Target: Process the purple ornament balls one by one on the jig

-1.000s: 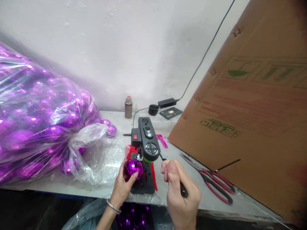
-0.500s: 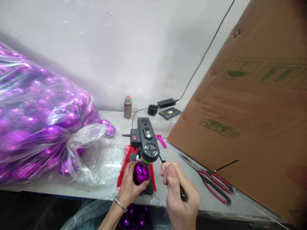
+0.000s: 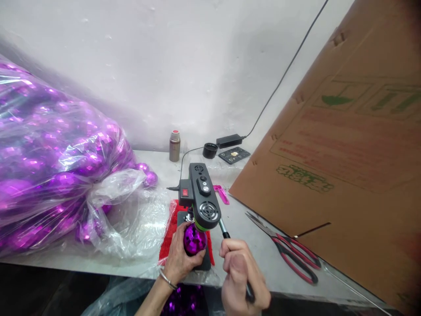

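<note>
Bauble (image 3: pixel 194 239), purple, mirror-faceted, cupped in the left hand (image 3: pixel 180 260) with fingers curled round its lower side and thumb along its left; it sits on the black base plate (image 3: pixel 206 262), directly under the head of the small black bench machine (image 3: pixel 201 197). Left wrist carries a thin metal bracelet (image 3: pixel 167 279).

Right hand (image 3: pixel 241 281), closed in a fist round the black grip of the machine's lever handle (image 3: pixel 223 229), whose metal shaft runs up and left to the machine's side.

Machine: red rocker switch on its left flank, buttons and round grille on top, green ring at the underside of the head. Red mat (image 3: pixel 168 235) under the base plate.

Scissors (image 3: pixel 289 253), red-and-black handled, lie flat to the right of the hands, blades pointing toward the machine. Pink plastic piece (image 3: pixel 221 194) just behind the machine. Cardboard box (image 3: pixel 342 149), large, leaning at the right edge of the worktable (image 3: pixel 250 228).

Clear plastic bag (image 3: pixel 55 166) full of purple baubles, left of the machine. Small metal flask (image 3: pixel 174 145), black cap (image 3: pixel 210 150) and power adapter (image 3: pixel 229 140) by the wall.
</note>
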Demonstrator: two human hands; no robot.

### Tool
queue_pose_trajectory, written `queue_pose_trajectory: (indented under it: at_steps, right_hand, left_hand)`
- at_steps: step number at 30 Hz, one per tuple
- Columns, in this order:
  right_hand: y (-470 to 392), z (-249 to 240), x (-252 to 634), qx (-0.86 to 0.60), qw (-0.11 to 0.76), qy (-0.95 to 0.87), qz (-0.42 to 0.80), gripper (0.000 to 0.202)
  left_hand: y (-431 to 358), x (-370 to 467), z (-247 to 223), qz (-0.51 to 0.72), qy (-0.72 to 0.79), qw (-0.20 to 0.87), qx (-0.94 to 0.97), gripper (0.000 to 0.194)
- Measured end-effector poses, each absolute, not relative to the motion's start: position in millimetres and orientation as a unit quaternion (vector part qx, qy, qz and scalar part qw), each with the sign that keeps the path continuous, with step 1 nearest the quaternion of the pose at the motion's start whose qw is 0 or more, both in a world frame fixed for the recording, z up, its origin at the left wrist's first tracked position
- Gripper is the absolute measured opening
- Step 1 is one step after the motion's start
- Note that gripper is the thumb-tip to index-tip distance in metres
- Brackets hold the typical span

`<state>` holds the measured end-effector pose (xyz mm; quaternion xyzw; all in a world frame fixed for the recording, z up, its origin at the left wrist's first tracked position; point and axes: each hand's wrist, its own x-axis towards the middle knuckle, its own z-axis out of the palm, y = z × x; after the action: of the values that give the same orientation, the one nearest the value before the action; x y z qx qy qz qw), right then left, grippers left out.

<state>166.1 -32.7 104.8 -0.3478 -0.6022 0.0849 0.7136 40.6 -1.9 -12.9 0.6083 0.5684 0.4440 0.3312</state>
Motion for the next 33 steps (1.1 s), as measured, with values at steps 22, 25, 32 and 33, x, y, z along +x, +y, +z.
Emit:
queue_pose_trajectory:
  at_steps: [22,25,32,33]
  right_hand:
    - [-31,88,162,-0.356,0.733,-0.574,0.083,0.032]
    - [-30,90,161,-0.356,0.734,-0.573,0.079,0.033]
    - [-26,91,159,-0.351,0.744,-0.563,0.075,0.034]
    - [-26,90,159,-0.35,0.745,-0.563,0.08,0.034]
  left_hand:
    - [0,41,-13,0.45,0.562,0.312,0.62,0.071]
    - [1,41,-14,0.452,0.56,0.307,0.622,0.07]
    - [3,42,-16,0.457,0.563,0.315,0.613,0.073]
    - [3,42,-16,0.456,0.563,0.317,0.612,0.073]
